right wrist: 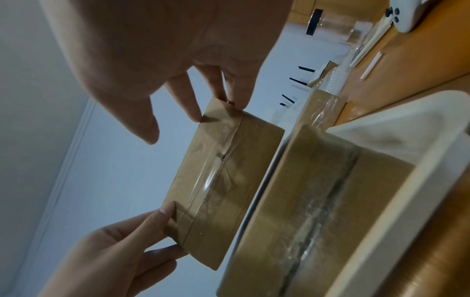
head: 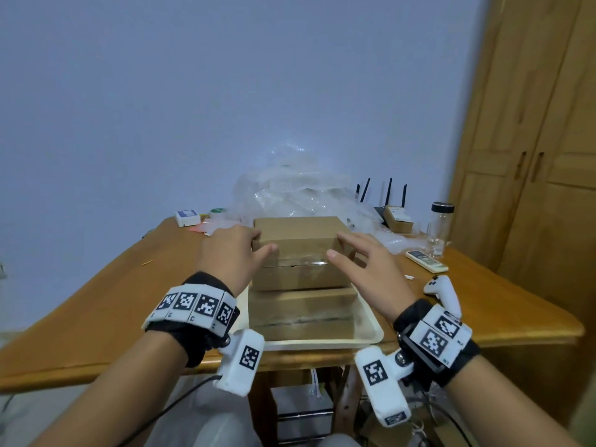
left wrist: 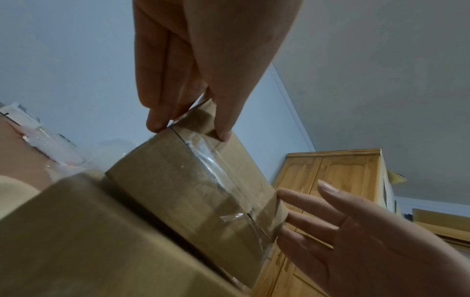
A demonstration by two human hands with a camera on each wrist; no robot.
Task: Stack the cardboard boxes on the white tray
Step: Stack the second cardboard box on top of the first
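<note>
Item 1, white tray (head: 371, 333): at near edge of wooden table (head: 129, 285), approx. mid-edge.

Item 2, lower cardboard box (head: 303, 314): larger, lies flat in tray, clear tape along its near side.

Item 3, upper cardboard box (head: 298, 250): smaller, taped, sits on lower box, set toward its far edge; a strip of lower box's top shows in front.

Left hand (head: 230, 256): on upper box's left end, thumb at front face, fingers (left wrist: 157, 112) straight against end/corner; touching, not curled round.

Right hand (head: 367, 262): fingers spread & straight at upper box's right end; fingertips (right wrist: 193, 112) touch the corner, thumb apart from box.

Misc. on table: clear plastic wrap heap (head: 290, 195) at far edge behind boxes; router w/ black antennas (head: 387, 208), glass jar w/ black lid (head: 440, 227), remote (head: 425, 261), white controller (head: 443, 290) at right side; small white box (head: 187, 217) at far left corner.
</note>
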